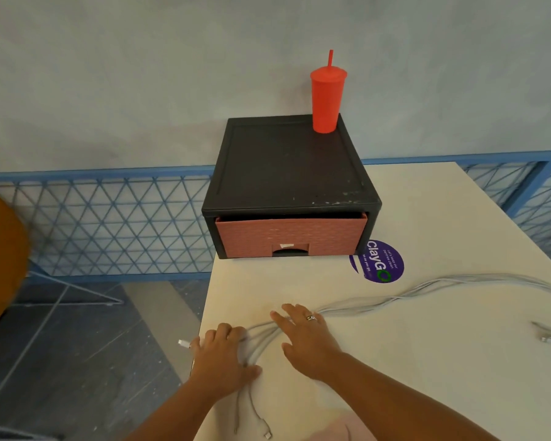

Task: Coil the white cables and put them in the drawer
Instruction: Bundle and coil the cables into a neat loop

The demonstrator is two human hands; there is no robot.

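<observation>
While both hands press down near the left edge of the white table (427,218), a bundle of white cables (395,297) lies stretched across the tabletop. The left hand (221,358) rests palm down with its fingers curled over the cables close to the table's edge; it seems to be gripping some strands, though how tightly cannot be told. One plug end (183,343) pokes out just past this hand, beyond the table edge. The right hand (306,338) lies flat and open, fingers spread, on top of the bundle just beside the left hand, wearing a ring (310,317); it pins the cables down and does not clasp them.

From the hands the cables run right in a loose wavy line to the far right edge of the picture. Other loose ends trail toward the near edge of the table, ending in a plug (267,435).

At the back of the table stands a black box (287,167) with a pinkish-red drawer (290,235), which looks pushed in or nearly so. A red cup (326,100) with lid and straw stands upright on the back right corner of the box. A round purple sticker (379,264) lies on the table just beside the box's front right corner
</observation>
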